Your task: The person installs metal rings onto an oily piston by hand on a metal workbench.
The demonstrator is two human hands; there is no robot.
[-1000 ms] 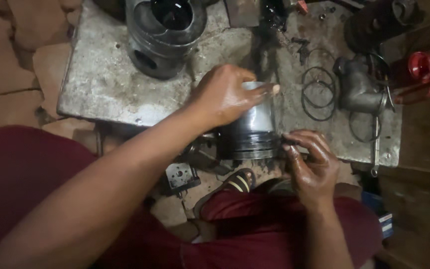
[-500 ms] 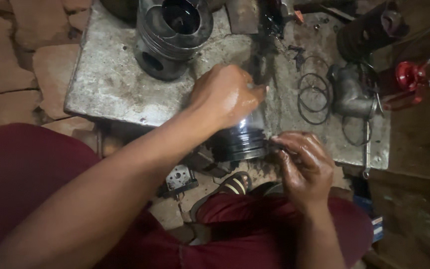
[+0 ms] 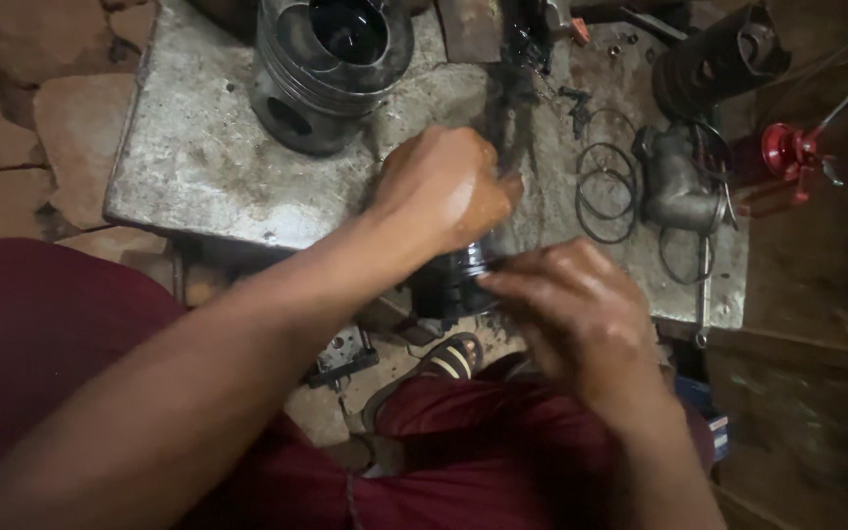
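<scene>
Both hands have drawn closer together since a second ago: the left hand [image 3: 444, 186] now sits right over the top of the dark piston [image 3: 449, 285], hiding most of it, and the right hand [image 3: 576, 314] has come in from the side until the two nearly meet. Left fingers are curled down around the piston's upper end, gripping it. Right fingers [image 3: 512, 285] are pinched against its ringed side, seemingly on something thin; what it is, I can't make out.

That piston hangs at the near edge of the counter [image 3: 188, 167], over the gap above the person's maroon-clad knees and a sandalled foot [image 3: 449, 358]. Everything looks oily, so my worry is a slip: if the left grip loosens while the right works at the grooves, the piece could drop toward that foot. A thin ring forced too hard might also snap or spring away. Loose rings [image 3: 606, 191] lie just beside the grey pipe elbow [image 3: 679, 182], and a second, larger piston [image 3: 331, 69] stands well clear at the back.
</scene>
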